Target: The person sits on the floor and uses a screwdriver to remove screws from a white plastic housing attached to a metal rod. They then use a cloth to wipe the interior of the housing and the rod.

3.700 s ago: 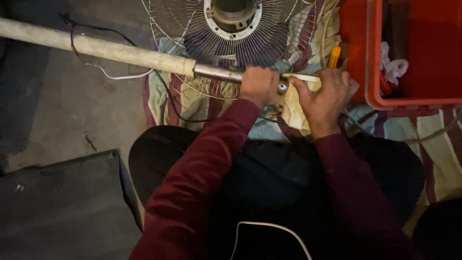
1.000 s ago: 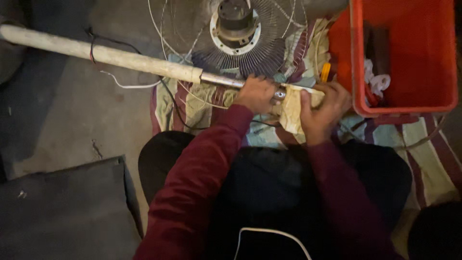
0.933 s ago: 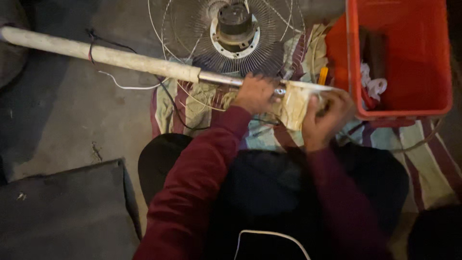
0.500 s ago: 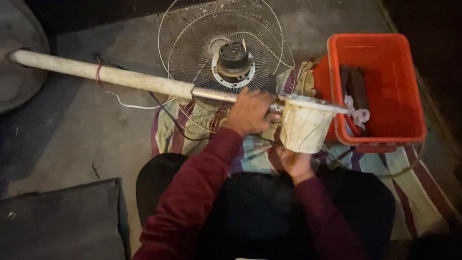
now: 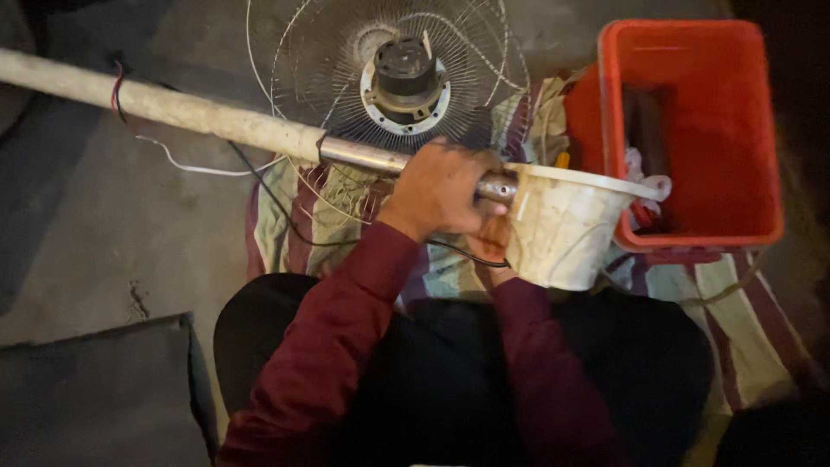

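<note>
Here left hand (image 5: pixel 441 190) closed around pole (image 5: pixel 225 121) near its metal end, over cloth (image 5: pixel 346 216). Right hand (image 5: pixel 493 246) mostly hidden under housing (image 5: pixel 562 229), grip unclear. Pole looks long, stiff, end-heavy; hold near joint.

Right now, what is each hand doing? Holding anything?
Left hand: closed around the metal pole.
Right hand: mostly hidden behind the cream plastic housing, against it; grip cannot be told.

Pole (image 5: pixel 216 121) matt, grimy off-white, bare shiny metal at the end. Housing (image 5: pixel 566 225) scuffed cream plastic (dull). Crate (image 5: pixel 765 130) smooth red plastic; cloth (image 5: pixel 294 216) striped woven.
</note>
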